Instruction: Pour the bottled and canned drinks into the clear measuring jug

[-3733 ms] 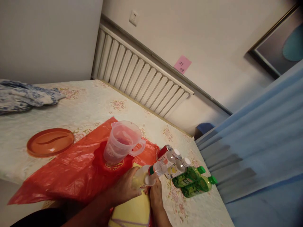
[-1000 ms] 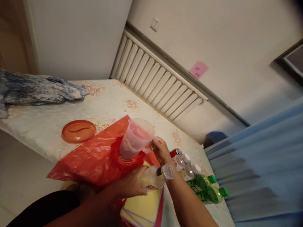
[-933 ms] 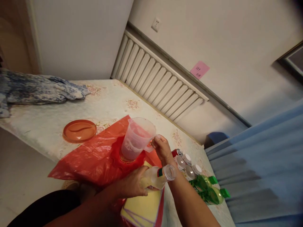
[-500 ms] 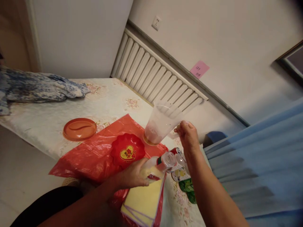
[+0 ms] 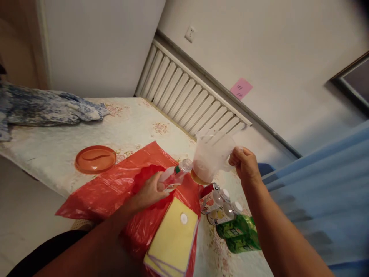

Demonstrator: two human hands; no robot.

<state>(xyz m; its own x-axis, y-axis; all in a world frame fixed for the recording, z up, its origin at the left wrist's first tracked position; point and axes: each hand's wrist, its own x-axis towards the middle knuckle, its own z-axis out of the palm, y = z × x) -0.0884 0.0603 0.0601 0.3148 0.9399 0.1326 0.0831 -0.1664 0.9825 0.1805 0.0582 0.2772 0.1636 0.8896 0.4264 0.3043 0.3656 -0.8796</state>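
Note:
My left hand (image 5: 152, 188) is wrapped round a clear plastic bottle (image 5: 171, 177) with a green neck band, tilted with its mouth toward the pitcher. My right hand (image 5: 245, 163) grips the handle of a translucent plastic pitcher (image 5: 211, 156), which has a little amber-looking colour at its base. The bottle's mouth is close beside the pitcher's wall; whether they touch I cannot tell. Under my left hand, a red scalloped dish (image 5: 141, 177) is mostly covered. A white bottle cap (image 5: 183, 218) lies on the folded yellow cloth (image 5: 170, 236).
A red plastic bag (image 5: 95, 196) spreads beneath the dish and cloth. An orange round lid (image 5: 95, 159) lies left. On the right are a red can (image 5: 209, 189), labelled bottles (image 5: 220, 215) and green bottles (image 5: 242, 242). Behind stands a radiator (image 5: 184, 88); a blue-white cloth (image 5: 54, 107) lies far left.
The pitcher in my right hand has moved right. My left hand has shifted left with the bottle, now over the red dish, uncovering the yellow cloth and the white cap.

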